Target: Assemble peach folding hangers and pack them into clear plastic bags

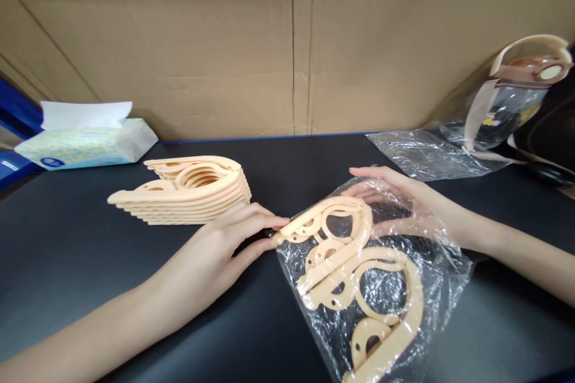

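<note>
My left hand (242, 233) pinches the narrow end of a peach-coloured plastic folding hanger (330, 209) at the left edge of a clear plastic bag (442, 287). Other folded hangers (413, 305) lie in the bag, overlapping. At the bag's upper right, my right hand (404, 203) has its thumb and fingers apart, with clear film over part of them. Whether it is inside the bag or behind it I cannot tell. Its thumb is close to the curved end of the upper hanger. Left of the bag, a neat stack of similar folded hangers (202, 197) rests beside my left hand.
A soft tissue pack (90, 140) with a tissue sticking out lies at the back left. Another clear plastic bag (417, 152) lies at the back right, near a drinking bottle with a strap (516, 102). Cardboard (224, 42) stands behind the black table (67, 263).
</note>
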### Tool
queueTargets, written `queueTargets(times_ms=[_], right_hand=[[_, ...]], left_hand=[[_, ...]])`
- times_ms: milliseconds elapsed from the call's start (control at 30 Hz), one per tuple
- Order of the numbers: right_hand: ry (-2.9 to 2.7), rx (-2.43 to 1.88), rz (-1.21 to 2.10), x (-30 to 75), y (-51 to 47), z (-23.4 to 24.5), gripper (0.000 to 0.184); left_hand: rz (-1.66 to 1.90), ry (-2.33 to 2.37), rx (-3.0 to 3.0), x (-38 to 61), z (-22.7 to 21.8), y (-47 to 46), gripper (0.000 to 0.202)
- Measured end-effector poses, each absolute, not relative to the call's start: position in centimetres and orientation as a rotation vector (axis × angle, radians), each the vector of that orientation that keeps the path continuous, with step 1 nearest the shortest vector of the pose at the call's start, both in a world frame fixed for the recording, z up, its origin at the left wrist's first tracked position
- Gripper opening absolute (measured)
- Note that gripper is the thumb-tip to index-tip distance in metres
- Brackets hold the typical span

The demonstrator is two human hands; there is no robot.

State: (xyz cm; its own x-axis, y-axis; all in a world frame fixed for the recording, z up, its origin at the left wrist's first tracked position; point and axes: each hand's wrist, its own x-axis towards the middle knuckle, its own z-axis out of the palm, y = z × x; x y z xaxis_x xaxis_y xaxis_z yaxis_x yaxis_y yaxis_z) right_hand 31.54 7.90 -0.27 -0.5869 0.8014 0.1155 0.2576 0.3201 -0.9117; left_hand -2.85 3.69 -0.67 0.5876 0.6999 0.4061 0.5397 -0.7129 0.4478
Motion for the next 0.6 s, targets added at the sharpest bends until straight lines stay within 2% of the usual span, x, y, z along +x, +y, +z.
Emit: queueTargets(times_ms=[100, 367, 600], right_hand=[[-2.005, -0.939, 1.253, 31.48, 7.83, -0.25, 0.081], [-2.051, -0.872, 1.154, 30.98, 7.98, -0.65, 0.052], [-2.171, -0.849, 1.127, 31.42, 7.72, -0.02, 0.054]], left_hand=[[0.839, 1.01, 2.514, -2.64, -0.59, 3.71, 0.022], [0.848, 0.997, 2.501, -2.41, -0.39, 3.4, 0.024], [0.787, 1.049, 2.522, -2.36, -0.26, 2.77, 0.024]])
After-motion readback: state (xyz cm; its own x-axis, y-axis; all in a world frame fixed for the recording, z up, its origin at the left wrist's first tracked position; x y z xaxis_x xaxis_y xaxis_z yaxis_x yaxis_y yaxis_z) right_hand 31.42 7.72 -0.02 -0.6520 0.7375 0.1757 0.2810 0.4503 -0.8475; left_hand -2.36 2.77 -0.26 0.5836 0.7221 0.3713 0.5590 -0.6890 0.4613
